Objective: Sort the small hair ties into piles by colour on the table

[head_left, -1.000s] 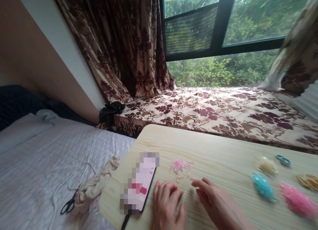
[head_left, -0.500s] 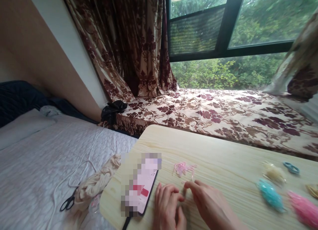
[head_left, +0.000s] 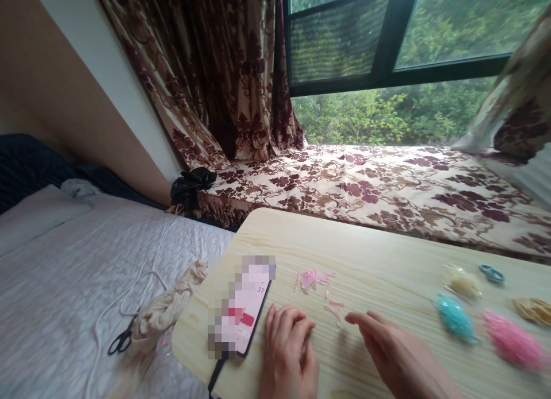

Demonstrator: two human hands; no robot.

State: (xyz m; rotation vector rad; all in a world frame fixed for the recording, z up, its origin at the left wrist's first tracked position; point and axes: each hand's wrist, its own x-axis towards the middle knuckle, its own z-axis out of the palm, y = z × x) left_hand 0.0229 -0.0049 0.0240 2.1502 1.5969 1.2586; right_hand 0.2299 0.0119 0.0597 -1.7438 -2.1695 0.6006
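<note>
My left hand (head_left: 289, 348) rests palm down on the light wooden table (head_left: 365, 250), just right of the phone (head_left: 247, 307). Its fingers are loosely bent, and I see nothing in them. Farther right, my right hand (head_left: 394, 347) has its index finger stretched out to the left; the thumb is mostly hidden. Close to that fingertip lie a few thin, short pink strips (head_left: 333, 308), apart from it. Beyond both hands is a small loose heap of similar pink strips (head_left: 313, 280).
At the right lie a teal bundle (head_left: 455, 317), a pink bundle (head_left: 514, 340), a cream bundle (head_left: 461, 282), a tan looped bundle (head_left: 534, 311) and a blue looped item (head_left: 491, 274). Black-handled scissors (head_left: 120, 343) and beige cloth (head_left: 172, 307) lie on the bed (head_left: 55, 290).
My right hand has moved right, away from my left, and the hands are now well apart. Small pink strips now show between them and the heap. The view has tilted slightly down.
</note>
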